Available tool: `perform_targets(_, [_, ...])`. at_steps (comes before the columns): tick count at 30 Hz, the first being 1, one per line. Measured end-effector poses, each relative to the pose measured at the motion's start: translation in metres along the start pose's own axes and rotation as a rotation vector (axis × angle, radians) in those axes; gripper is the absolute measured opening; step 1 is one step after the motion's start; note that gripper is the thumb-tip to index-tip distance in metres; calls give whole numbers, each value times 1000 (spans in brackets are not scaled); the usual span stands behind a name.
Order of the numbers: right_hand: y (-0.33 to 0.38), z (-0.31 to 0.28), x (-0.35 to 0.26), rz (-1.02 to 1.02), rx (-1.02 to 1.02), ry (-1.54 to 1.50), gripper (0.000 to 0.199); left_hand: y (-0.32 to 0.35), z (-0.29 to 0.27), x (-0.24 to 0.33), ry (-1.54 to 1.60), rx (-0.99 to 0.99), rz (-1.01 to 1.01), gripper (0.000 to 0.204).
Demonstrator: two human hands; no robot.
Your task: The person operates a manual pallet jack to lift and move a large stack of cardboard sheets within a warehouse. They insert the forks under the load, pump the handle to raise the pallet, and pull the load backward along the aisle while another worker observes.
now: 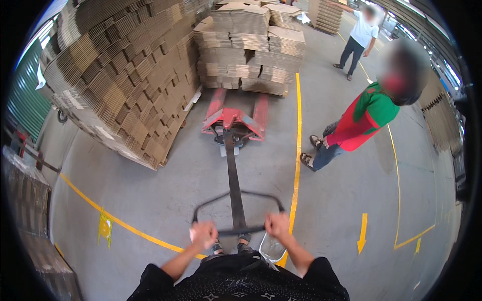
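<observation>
My left hand (pixel 204 234) is closed on the left end of the black loop handle of a pallet jack, slightly blurred. At the loop's right end, my right hand (pixel 277 224) is wrapped round the same handle (pixel 242 231). From there a dark shaft (pixel 232 175) runs forward to the red pallet jack (pixel 232 118). Its two red forks point away from me to the near side of a stack of flat cardboard (pixel 251 60); whether their tips reach under it cannot be made out.
A taller cardboard stack (pixel 125 85) stands on the left. A person in a red and green shirt (pixel 359 118) is beside the yellow floor line (pixel 297 130); another in white (pixel 363 35) stands farther back. A white-rimmed container (pixel 272 247) is near my feet. Wrapped stacks (pixel 30 200) line the left edge.
</observation>
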State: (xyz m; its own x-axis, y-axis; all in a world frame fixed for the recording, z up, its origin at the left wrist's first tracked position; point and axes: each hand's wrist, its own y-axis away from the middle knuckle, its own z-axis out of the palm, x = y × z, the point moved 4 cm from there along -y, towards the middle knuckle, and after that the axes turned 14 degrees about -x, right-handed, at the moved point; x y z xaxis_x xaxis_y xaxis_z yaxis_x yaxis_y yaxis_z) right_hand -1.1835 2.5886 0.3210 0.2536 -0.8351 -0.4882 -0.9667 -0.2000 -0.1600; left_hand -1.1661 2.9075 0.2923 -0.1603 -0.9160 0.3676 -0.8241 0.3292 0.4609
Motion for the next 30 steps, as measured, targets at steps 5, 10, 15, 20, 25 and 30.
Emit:
perform_targets(5, [71, 112, 41, 228, -1163, 41, 44, -3, 122, -24, -117, -578, -26, 41])
perform_targets(10, [-66, -2, 26, 100, -731, -6, 43, -44, -56, -40, 259, -458, 43, 40])
perform_targets(15, [-211, -121, -42, 26, -126, -94, 22, -69, -248, 2, 162, 527, 149, 24])
perform_targets(20, [-319, -153, -73, -164, 247, -182, 9, -109, -355, -21, 311, 857, 212, 19])
perform_targets(25, [-403, -170, -78, -105, 292, -187, 14, -166, -429, -39, 347, 811, 180, 28])
perform_targets(30, [-450, -184, -73, -156, 550, -113, 14, -206, -472, -47, 431, 889, 275, 21])
